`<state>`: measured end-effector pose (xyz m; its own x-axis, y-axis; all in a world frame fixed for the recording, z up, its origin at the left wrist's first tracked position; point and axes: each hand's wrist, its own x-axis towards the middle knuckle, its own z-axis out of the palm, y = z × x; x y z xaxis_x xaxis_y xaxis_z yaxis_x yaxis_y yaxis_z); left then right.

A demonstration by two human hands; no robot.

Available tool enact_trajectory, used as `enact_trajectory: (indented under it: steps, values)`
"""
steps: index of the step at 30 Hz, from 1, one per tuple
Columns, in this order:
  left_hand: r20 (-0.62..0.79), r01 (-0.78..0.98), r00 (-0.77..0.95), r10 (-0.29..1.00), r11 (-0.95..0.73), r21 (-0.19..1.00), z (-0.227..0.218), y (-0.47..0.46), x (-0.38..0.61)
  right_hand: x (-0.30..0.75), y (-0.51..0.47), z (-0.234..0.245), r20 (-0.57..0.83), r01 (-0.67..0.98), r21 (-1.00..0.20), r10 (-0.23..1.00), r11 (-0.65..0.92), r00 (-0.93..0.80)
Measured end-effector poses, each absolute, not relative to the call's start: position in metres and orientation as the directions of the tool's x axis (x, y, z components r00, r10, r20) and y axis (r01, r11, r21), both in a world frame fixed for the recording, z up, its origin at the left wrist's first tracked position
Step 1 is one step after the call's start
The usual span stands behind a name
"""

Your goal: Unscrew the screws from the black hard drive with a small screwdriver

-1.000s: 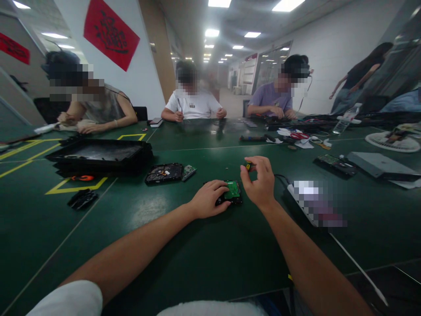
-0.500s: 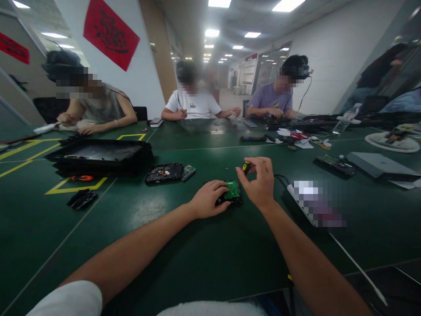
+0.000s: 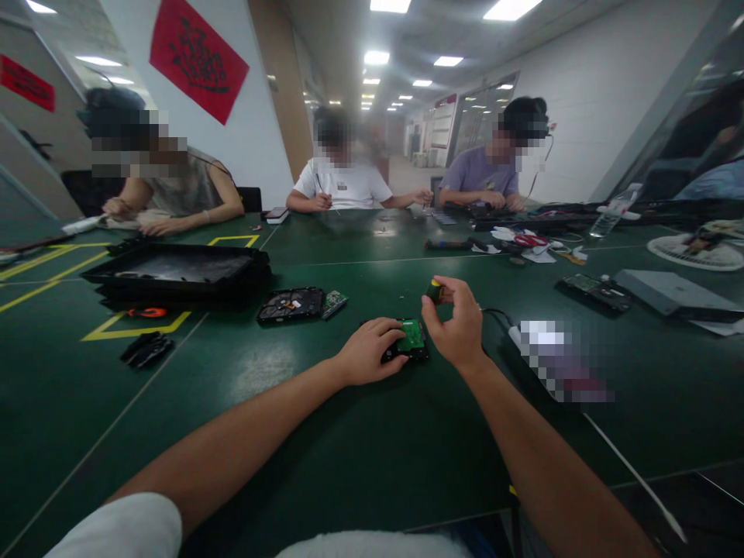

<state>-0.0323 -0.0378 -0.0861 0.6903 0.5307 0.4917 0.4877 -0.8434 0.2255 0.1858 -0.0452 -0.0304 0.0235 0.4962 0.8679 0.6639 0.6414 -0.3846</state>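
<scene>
My left hand lies over a hard drive, gripping it against the table with thumb near and fingers on top. The drive's green circuit board faces up and is partly covered by my fingers. Just right of the drive, my right hand pinches the yellow-and-dark handle of a screwdriver between thumb and fingers. The handle stands roughly upright; its shaft and tip cannot be made out. Left of my hands lie another hard drive and a small loose circuit board.
Black trays are stacked at the left, with an orange-handled tool and black gloves before them. A power strip lies right of my right hand. Further right are a drive and a grey box. Several people sit opposite.
The fingers of my right hand have shifted around the handle, which now shows turned and more upright. My left hand and the hard drive stay in place.
</scene>
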Motion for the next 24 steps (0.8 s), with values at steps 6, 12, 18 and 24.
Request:
enact_trajectory:
  steps: [6, 12, 18, 24]
  values:
    - [0.483, 0.49, 0.693, 0.536, -0.841, 0.231, -0.0841, -0.0388, -0.0326, 0.1864, -0.0448, -0.0298, 0.871, 0.681, -0.37, 0.491, 0.632, 0.017]
    - [0.485, 0.485, 0.692, 0.534, -0.842, 0.235, -0.0846, -0.0375, -0.0329, 0.1851, -0.0437, -0.0331, 0.862, 0.667, -0.401, 0.504, 0.628, 0.044]
    - [0.492, 0.483, 0.688, 0.533, -0.843, 0.238, -0.0854, -0.0371, -0.0335, 0.1855, -0.0439, -0.0325, 0.857, 0.667, -0.41, 0.513, 0.622, 0.048]
    - [0.481, 0.491, 0.691, 0.539, -0.839, 0.235, -0.0862, -0.0369, -0.0334, 0.1846, -0.0481, -0.0249, 0.883, 0.659, -0.372, 0.469, 0.653, 0.033]
